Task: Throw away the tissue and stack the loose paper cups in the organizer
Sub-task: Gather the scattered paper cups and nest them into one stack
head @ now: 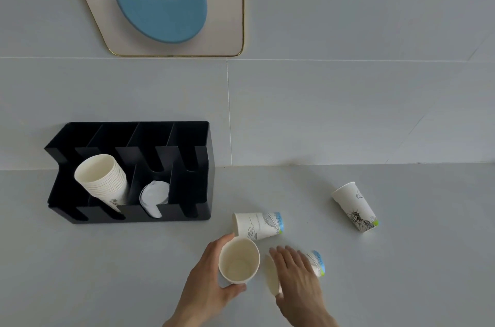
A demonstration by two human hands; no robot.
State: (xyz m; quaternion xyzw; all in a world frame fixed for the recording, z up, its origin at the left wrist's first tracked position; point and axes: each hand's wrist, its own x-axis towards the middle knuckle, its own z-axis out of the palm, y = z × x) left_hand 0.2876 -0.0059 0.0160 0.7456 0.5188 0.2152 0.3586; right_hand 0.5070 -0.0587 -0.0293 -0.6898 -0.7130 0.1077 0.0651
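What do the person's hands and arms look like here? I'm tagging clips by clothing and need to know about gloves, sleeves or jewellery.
Both hands are bare: the left hand and the right hand show no gloves. No rings, watch or bracelet can be seen on the fingers or wrists. The forearms are uncovered as far as the bottom edge of the picture, so no sleeve shows.

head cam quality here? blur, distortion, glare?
Head view: soft, even light, faint shadows, no glare on the grey countertop. Wide-angle bends the wall tile seams. Right hand slightly motion-blurred over a lying paper cup; black plastic organizer is sharp.
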